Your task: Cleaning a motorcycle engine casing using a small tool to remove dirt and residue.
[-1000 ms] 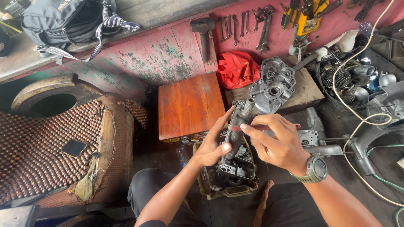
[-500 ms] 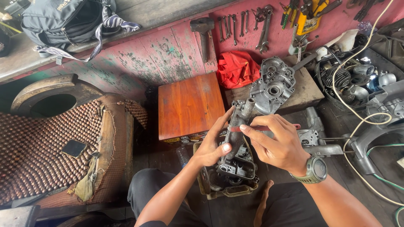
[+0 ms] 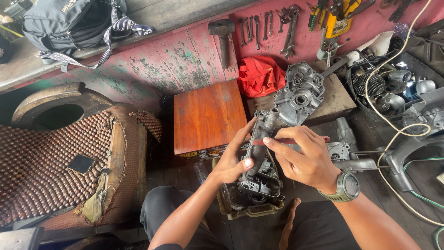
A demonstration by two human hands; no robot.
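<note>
Red-painted boards (image 3: pixel 185 55) with hanging wrenches (image 3: pixel 259 28) back our cramped workshop floor, and we sit low with our knees apart. Our left hand (image 3: pixel 233 159) is closed around a grey metal engine part (image 3: pixel 260 139), thumb along its side and fingers curled behind, holding it upright over our lap. Our right hand (image 3: pixel 307 159), with a watch (image 3: pixel 348 186) on the wrist, pinches a thin red-handled tool (image 3: pixel 296 140) between thumb and forefingers and lays its tip against the upper end of that part. Whether the tip is in a hole or only on the surface we cannot tell.

Below the hands, a larger dark casing (image 3: pixel 259 190) rests between our legs. Just beyond stands a small wooden box (image 3: pixel 208 115), with a silver engine cover (image 3: pixel 298 95) on a board to its right, a red cloth (image 3: pixel 261 76) behind it, and a backpack (image 3: pixel 69 23) up on the ledge. A beaded seat (image 3: pixel 51 162) lies to our left.

We judge the step to be picking or scraping at the part's upper end. That calls for a steady left grip and small, careful strokes.
</note>
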